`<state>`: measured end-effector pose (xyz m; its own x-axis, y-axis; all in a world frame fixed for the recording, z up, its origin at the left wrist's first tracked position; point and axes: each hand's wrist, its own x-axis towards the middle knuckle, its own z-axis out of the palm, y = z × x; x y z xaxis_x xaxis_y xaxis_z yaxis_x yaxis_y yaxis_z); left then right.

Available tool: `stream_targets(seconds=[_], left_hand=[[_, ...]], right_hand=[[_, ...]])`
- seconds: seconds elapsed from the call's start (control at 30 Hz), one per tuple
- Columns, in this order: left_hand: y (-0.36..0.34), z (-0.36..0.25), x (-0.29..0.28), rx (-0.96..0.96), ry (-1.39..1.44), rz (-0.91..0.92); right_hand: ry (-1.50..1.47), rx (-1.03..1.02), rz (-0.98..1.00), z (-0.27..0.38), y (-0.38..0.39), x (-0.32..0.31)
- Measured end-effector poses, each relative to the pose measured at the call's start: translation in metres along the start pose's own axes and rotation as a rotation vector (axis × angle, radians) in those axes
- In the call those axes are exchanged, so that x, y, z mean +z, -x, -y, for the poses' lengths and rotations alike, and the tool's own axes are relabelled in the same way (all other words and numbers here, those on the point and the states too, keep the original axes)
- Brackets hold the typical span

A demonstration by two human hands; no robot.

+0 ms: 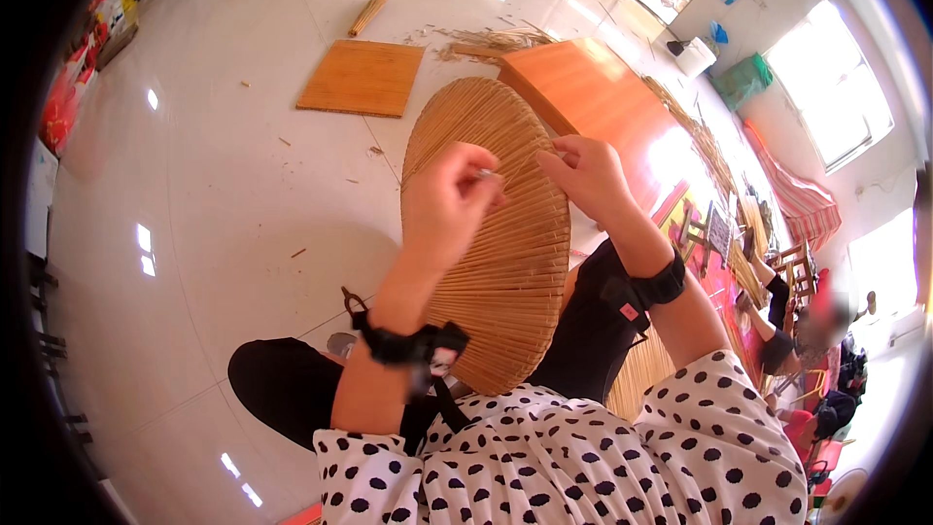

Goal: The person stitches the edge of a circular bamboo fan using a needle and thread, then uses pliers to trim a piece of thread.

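A large round pleated straw fan stands tilted over my lap, its ribs spreading out toward a bound rim. My right hand pinches that rim at the upper right, thumb and fingers closed on it. In front of the fan's upper face, my left hand is closed, fingertips pressed together. A small pale glint shows at those fingertips, too small and blurred to name. Black straps with small devices sit on both my wrists. The part of the fan behind my left hand and forearm is hidden.
An orange-brown wooden table stands just beyond the fan. A flat wooden board and a straw bundle lie on the tiled floor, with loose straw scattered nearby. Other people sit at the right among stools.
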<state>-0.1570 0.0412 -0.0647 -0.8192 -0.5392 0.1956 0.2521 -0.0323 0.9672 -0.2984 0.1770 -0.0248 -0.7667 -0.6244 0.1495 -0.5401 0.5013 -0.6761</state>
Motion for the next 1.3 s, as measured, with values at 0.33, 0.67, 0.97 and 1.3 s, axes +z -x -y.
stream_targets(seconds=[0.33,0.67,0.97,1.3], left_hand=[[-0.028,0.037,0.044,0.245,-0.567,-0.142],[-0.034,0.034,0.028,-0.298,0.439,0.212],[-0.03,0.034,0.024,-0.116,0.235,0.274],[-0.025,0.034,0.029,-0.208,0.351,0.218]], right_hand=[[-0.137,0.031,0.033,-0.01,0.003,0.003],[-0.184,0.179,-0.009,0.008,0.014,-0.002],[-0.291,0.154,-0.065,0.002,0.016,0.003],[0.006,-0.156,-0.065,0.013,0.011,-0.003]])
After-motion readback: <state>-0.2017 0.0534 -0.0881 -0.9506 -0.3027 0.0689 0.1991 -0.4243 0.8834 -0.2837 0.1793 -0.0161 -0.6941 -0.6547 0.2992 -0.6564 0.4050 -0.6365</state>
